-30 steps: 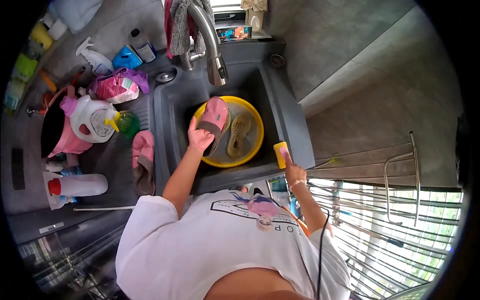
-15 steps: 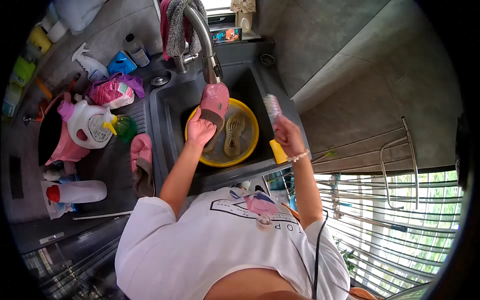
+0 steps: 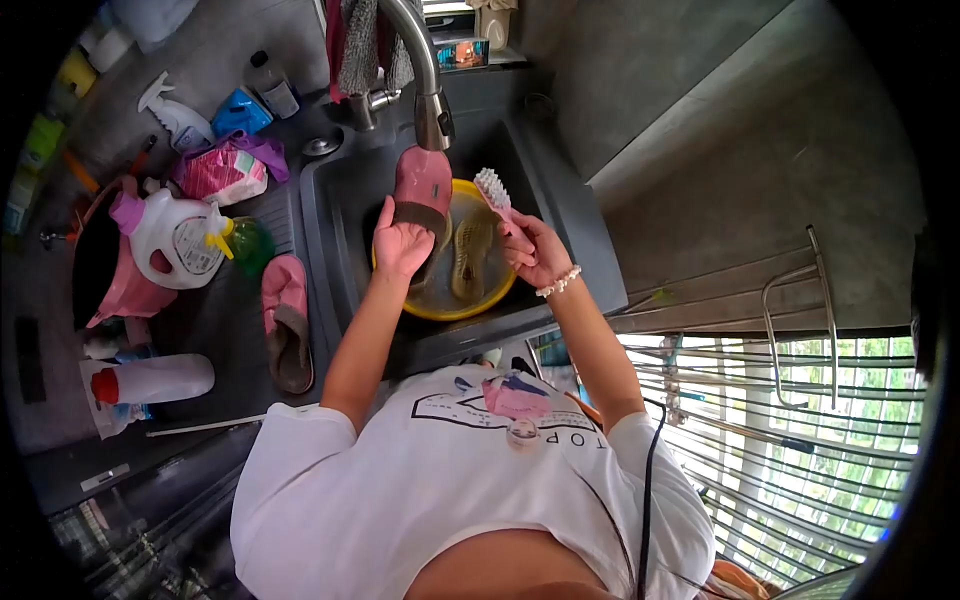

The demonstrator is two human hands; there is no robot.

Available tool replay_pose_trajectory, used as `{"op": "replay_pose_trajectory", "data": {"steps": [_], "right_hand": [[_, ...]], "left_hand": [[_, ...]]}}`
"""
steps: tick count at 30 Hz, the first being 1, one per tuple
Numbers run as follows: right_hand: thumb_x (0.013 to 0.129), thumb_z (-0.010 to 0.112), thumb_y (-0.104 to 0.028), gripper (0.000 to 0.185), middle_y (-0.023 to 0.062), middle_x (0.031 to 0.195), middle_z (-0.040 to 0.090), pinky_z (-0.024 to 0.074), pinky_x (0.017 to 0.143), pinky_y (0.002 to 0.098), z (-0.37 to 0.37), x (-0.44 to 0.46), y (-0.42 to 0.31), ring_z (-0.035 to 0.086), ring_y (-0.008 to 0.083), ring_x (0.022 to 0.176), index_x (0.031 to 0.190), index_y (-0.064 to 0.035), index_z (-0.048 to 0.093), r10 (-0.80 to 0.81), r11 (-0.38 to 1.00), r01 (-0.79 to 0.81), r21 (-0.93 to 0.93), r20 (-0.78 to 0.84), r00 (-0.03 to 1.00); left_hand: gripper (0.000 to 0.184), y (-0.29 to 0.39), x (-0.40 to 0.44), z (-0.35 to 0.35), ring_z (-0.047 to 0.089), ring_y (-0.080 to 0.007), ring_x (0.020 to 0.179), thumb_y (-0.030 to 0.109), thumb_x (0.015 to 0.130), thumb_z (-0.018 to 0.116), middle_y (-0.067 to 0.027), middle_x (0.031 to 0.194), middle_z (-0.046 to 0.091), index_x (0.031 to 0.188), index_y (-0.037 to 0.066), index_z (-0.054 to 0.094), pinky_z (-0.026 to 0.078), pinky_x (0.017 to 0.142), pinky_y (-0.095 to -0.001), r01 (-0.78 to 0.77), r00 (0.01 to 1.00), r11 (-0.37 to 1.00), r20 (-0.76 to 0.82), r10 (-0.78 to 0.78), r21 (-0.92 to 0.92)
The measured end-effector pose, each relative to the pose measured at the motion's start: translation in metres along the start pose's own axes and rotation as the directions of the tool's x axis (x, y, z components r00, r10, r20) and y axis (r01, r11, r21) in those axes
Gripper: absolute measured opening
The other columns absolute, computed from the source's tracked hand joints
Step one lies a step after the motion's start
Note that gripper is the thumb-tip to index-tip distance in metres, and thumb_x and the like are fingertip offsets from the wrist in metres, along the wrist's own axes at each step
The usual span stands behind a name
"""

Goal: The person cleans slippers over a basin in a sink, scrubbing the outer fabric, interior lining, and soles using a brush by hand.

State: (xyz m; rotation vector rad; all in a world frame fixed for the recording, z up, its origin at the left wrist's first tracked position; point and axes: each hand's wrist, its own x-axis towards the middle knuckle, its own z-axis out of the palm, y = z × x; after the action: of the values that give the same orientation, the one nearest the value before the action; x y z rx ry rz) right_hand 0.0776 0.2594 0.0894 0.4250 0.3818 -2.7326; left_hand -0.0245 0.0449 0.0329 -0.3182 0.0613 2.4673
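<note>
My left hand [image 3: 403, 250] holds a pink slipper [image 3: 422, 178] with a dark grey lining under the faucet spout [image 3: 434, 122]. Its fingers are partly hidden by the slipper. A pink-handled scrub brush [image 3: 492, 189] with white bristles is gripped in my right hand [image 3: 540, 254], bristles up, just right of the slipper and apart from it. Below both hands, a yellow basin [image 3: 448, 317] of cloudy water sits in the dark sink [image 3: 335, 265]. A sole-shaped piece [image 3: 470, 258] with a textured surface lies in that water.
Another pink slipper [image 3: 289, 325] lies on the drainboard at left. Beside it stand a white detergent jug [image 3: 185, 245], a green spray bottle [image 3: 247, 245] and a red-capped bottle [image 3: 160, 380]. A metal rack [image 3: 790, 300] is at right.
My right hand has swung left with the brush, bringing it over the basin near the slipper. The slipper has shifted slightly up and left. A yellow object at the sink's right edge no longer shows.
</note>
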Motion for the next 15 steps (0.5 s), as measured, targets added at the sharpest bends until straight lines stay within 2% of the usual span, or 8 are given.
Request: {"op": "replay_pose_trajectory", "data": {"steps": [4,6,8,9,10,11,12,15], "right_hand": [[0.095,0.039,-0.018,0.025,0.0038,0.076,0.053,0.0266,0.036,0.0189,0.006,0.001,0.006,0.030,0.0057,0.042,0.114,-0.0035,0.046,-0.052,0.987,0.040,-0.158,-0.072,0.996],[0.094,0.042,-0.016,0.033,0.0016,0.076,0.053,0.0247,0.037,0.0174,0.021,0.000,0.015,0.028,0.0049,0.041,0.126,-0.0065,0.046,-0.226,0.807,0.138,-0.574,-0.084,0.971],[0.094,0.044,-0.015,0.040,-0.0015,0.076,0.053,0.0314,0.040,0.0191,0.002,0.014,0.029,0.037,0.0065,0.045,0.134,-0.0092,0.044,-0.268,0.700,0.135,-0.701,-0.083,0.960],[0.093,0.046,-0.015,0.042,0.0010,0.074,0.053,0.0368,0.044,0.0229,-0.005,0.025,0.041,0.044,0.0108,0.050,0.134,-0.0107,0.044,-0.461,0.248,0.279,-0.928,0.140,0.876],[0.092,0.047,-0.014,0.043,0.0035,0.073,0.053,0.0423,0.047,0.0268,-0.011,0.035,0.049,0.051,0.0150,0.054,0.135,-0.0122,0.044,-0.507,-0.279,0.319,-0.906,0.421,0.753],[0.089,0.049,-0.014,0.049,0.0113,0.076,0.053,0.0496,0.059,0.0374,-0.009,0.041,0.054,0.060,0.0271,0.069,0.137,-0.0172,0.040,-0.456,-0.600,0.241,-0.763,0.574,0.680],[0.089,0.049,-0.014,0.049,0.0113,0.076,0.053,0.0496,0.059,0.0374,0.003,0.043,0.064,0.060,0.0271,0.069,0.137,-0.0172,0.040,-0.461,-0.596,0.241,-0.765,0.573,0.678],[0.083,0.051,-0.012,0.067,0.0242,0.102,0.053,0.0511,0.060,0.0486,0.020,0.042,0.092,0.061,0.0423,0.069,0.143,-0.0250,0.024,-0.464,-0.724,-0.107,-0.682,0.366,0.806]], "left_hand": [[0.053,-0.005,-0.002,0.006,0.042,-0.0247,0.126,0.043,0.093,0.047,-0.0086,0.133,0.050,0.129,0.005,0.047,0.027,0.109,-0.0381,-0.032,0.999,0.999,-0.035,0.034,0.044],[0.056,-0.008,-0.005,0.011,0.042,-0.0245,0.126,0.047,0.093,0.044,-0.0084,0.134,0.049,0.130,0.005,0.046,0.027,0.109,-0.0380,-0.045,0.997,0.998,-0.054,0.048,0.050],[0.060,-0.010,-0.005,0.008,0.041,-0.0243,0.127,0.051,0.093,0.040,-0.0082,0.134,0.048,0.131,0.005,0.045,0.026,0.110,-0.0379,-0.059,0.995,0.996,-0.075,0.064,0.061],[0.062,-0.012,-0.004,0.004,0.040,-0.0241,0.128,0.053,0.093,0.037,-0.0082,0.135,0.047,0.131,0.005,0.045,0.025,0.110,-0.0376,-0.069,0.997,0.995,-0.014,0.070,0.078],[0.065,-0.015,-0.003,0.001,0.038,-0.0239,0.129,0.056,0.092,0.034,-0.0081,0.136,0.046,0.132,0.005,0.044,0.025,0.110,-0.0374,-0.077,0.996,0.993,0.051,0.073,0.094],[0.069,-0.020,-0.005,0.008,0.033,-0.0254,0.132,0.057,0.093,0.024,-0.0095,0.141,0.041,0.137,0.006,0.038,0.020,0.112,-0.0399,-0.096,0.995,0.983,0.031,0.092,0.157],[0.069,-0.024,-0.006,0.012,0.033,-0.0254,0.132,0.057,0.093,0.024,-0.0095,0.141,0.041,0.137,0.006,0.038,0.020,0.112,-0.0399,-0.093,0.996,0.982,0.029,0.089,0.163],[0.070,-0.026,-0.004,0.016,0.032,-0.0281,0.133,0.057,0.094,0.020,-0.0108,0.145,0.033,0.140,0.005,0.032,0.020,0.112,-0.0412,-0.153,0.980,0.979,0.151,0.132,0.137]]}}
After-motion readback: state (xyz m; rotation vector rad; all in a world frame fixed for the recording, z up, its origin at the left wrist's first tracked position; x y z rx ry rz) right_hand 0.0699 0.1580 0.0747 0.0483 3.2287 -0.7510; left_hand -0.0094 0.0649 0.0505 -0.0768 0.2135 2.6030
